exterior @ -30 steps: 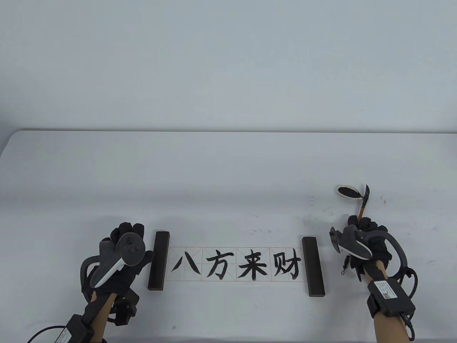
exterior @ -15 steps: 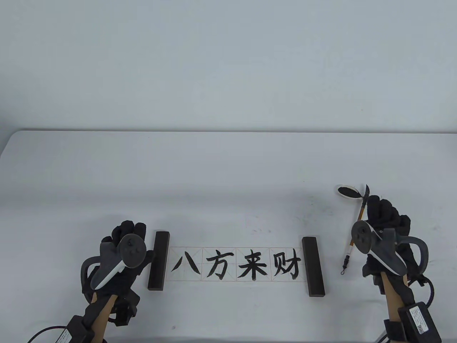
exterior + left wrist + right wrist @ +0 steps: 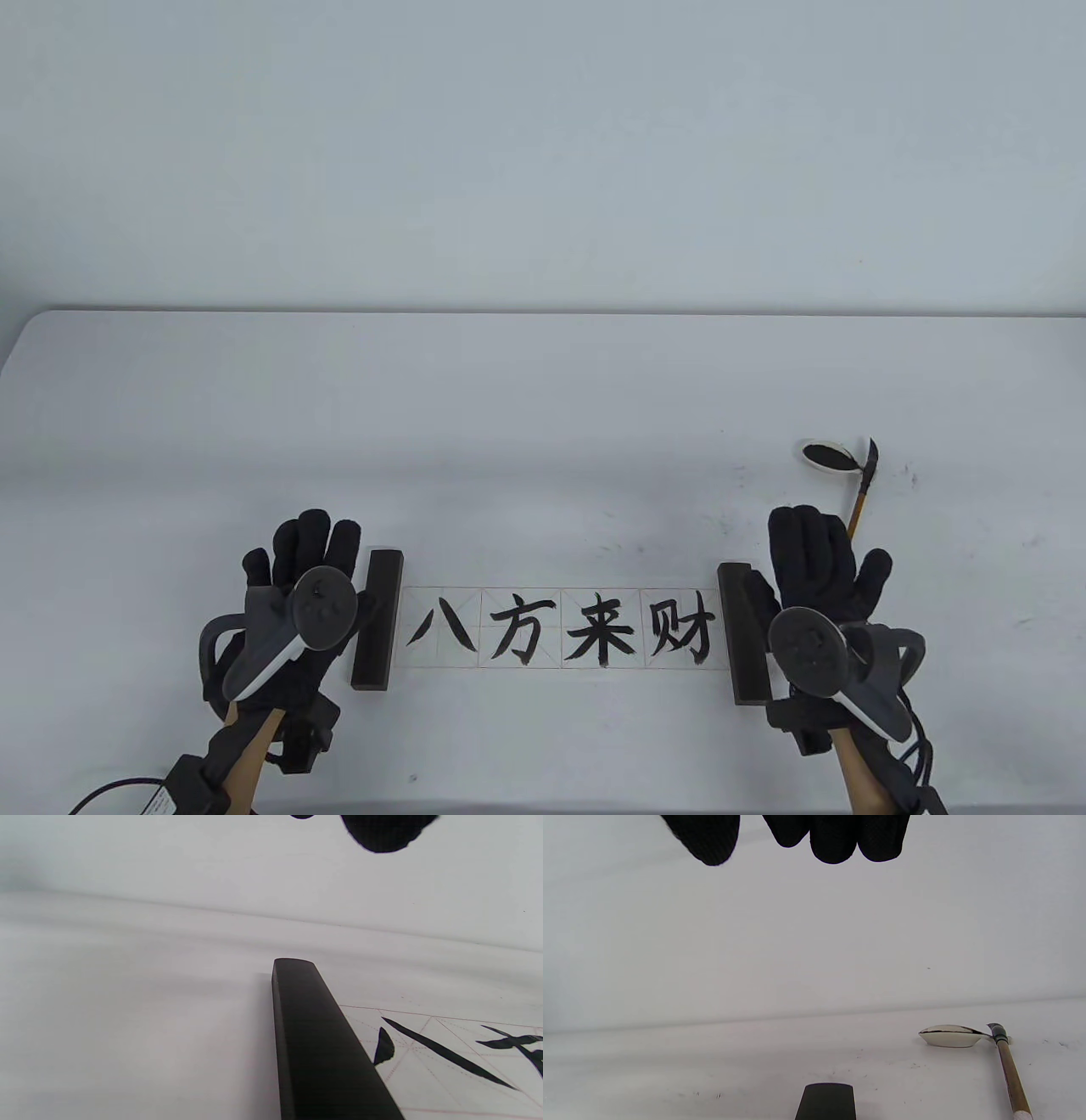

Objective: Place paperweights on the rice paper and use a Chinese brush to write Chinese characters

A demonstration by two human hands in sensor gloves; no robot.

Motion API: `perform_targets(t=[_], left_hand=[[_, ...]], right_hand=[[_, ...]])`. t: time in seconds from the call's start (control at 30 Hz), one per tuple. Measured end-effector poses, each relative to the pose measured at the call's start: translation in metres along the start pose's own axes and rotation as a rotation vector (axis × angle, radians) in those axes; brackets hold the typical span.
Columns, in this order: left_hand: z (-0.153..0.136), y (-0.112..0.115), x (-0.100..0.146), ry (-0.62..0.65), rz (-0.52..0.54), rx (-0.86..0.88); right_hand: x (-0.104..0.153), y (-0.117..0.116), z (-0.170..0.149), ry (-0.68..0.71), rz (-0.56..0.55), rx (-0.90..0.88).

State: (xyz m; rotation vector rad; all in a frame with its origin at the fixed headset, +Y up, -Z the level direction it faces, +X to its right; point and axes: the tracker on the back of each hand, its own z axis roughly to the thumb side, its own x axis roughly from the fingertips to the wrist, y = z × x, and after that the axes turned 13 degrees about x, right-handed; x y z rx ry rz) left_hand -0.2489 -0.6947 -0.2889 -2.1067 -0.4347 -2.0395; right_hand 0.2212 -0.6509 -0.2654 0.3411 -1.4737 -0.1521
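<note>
The rice paper (image 3: 560, 628) shows four bold black characters in a red grid, dark paperweights (image 3: 377, 618) on both ends, both hands (image 3: 299, 594) open-fingered, gripping nothing.

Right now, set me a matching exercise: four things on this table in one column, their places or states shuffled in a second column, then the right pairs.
Things
1. brush
2. ink dish
3. left paperweight
4. rice paper

Places or states
A. lies between the two dark bars, four black characters written on it
B. small white saucer with black ink, farthest back on the right side
C. dark bar on the sheet's left end, beside the left hand
D. lies free on the table, tip by the saucer, handle partly hidden behind the right hand

Pairs: 1-D, 2-B, 3-C, 4-A
</note>
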Motion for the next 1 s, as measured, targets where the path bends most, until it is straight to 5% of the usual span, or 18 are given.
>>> perform_targets(t=[1.0], left_hand=[[0.001,0.007,-0.003,0.023,-0.046,0.002]], right_hand=[[0.003,-0.018,0.005,0.049,0.059,0.034]])
